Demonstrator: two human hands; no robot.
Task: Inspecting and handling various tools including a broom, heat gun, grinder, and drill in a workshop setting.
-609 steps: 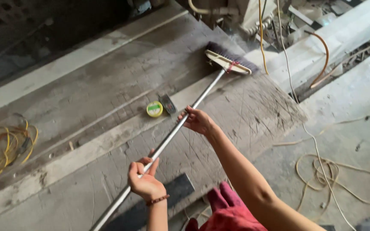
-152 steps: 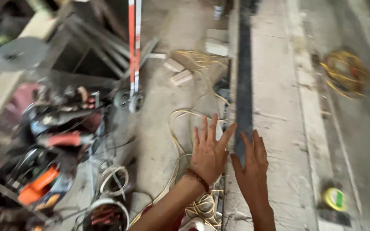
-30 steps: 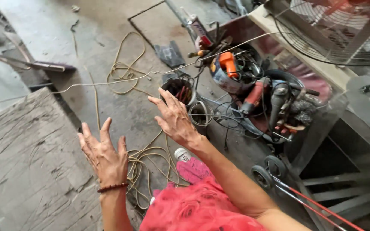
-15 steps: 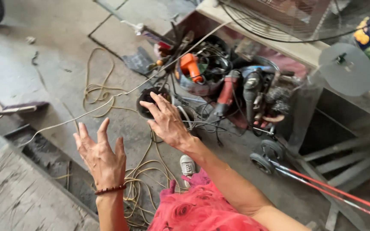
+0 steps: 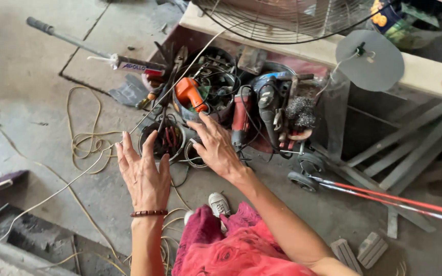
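We have both hands out over a heap of tools on the concrete floor (image 5: 37, 56). Our left hand (image 5: 143, 174) is spread wide, fingers apart, palm down, gripping nothing; a beaded bracelet (image 5: 149, 213) sits at its wrist. It hovers just beside a small round tin of red-handled tools (image 5: 166, 139). Our right hand (image 5: 215, 145) is open too, fingers splayed, holding nothing, stretched toward the buckets. Just above its fingertips sits an orange power tool (image 5: 189, 92) in a dark bucket (image 5: 216, 87) full of cables. To the right of that, a red-bodied grinder (image 5: 241, 115) lies close to the hand, and next to it a grey angle grinder (image 5: 268, 102) with a wire brush wheel (image 5: 300, 110) beside it. A yellow cord (image 5: 85, 138) loops in coils on the floor to the left, and a pale string (image 5: 67, 186) runs slantwise across, passing by our left hand. Up at the top left lies a caulking gun (image 5: 103, 55). A fan grille (image 5: 282, 20) rests on a pale worktop (image 5: 425, 69) at the top. Below us, a white shoe (image 5: 219, 203) peeks from red cloth (image 5: 241, 245).
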